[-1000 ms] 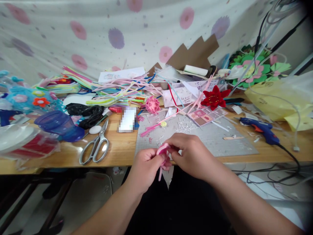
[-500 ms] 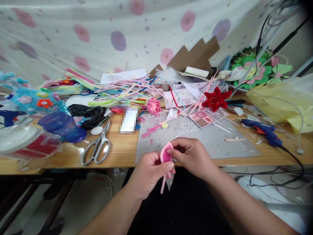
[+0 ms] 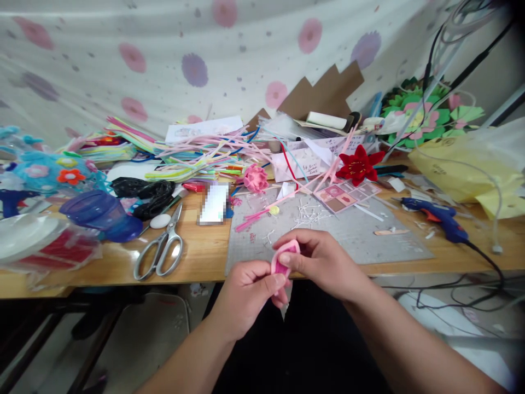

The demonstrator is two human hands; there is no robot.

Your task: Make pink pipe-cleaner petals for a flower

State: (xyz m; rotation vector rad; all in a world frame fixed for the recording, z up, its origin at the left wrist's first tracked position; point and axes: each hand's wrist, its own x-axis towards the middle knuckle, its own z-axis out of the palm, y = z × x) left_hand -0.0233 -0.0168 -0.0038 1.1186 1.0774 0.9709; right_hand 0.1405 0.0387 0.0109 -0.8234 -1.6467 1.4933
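Note:
Between my hands, just off the table's front edge, is a pink petal [image 3: 281,266] with a pale pink rim and a darker pink middle, which looks like bent pipe cleaner. My left hand [image 3: 256,287] pinches its lower end between thumb and fingers. My right hand [image 3: 314,257] grips its upper right side, thumb on the dark middle and fingers behind. The fingertips behind the petal are partly hidden. Beyond my hands, a grey cutting mat [image 3: 254,246] carries short white pieces [image 3: 309,213] and a pink stem with a yellow tip [image 3: 273,210].
Silver scissors [image 3: 162,246] lie left of the mat, near a phone [image 3: 213,203] and a blue cup [image 3: 100,213]. A blue glue gun [image 3: 438,216] rests at right, its cord over the edge. Behind are a pink flower [image 3: 256,178], a red flower [image 3: 360,165] and piled pipe cleaners [image 3: 213,145].
The petal's top has tilted to the right, and my right thumb presses lower on its middle. The pink stem that hung below my left hand no longer shows. The view has shifted slightly.

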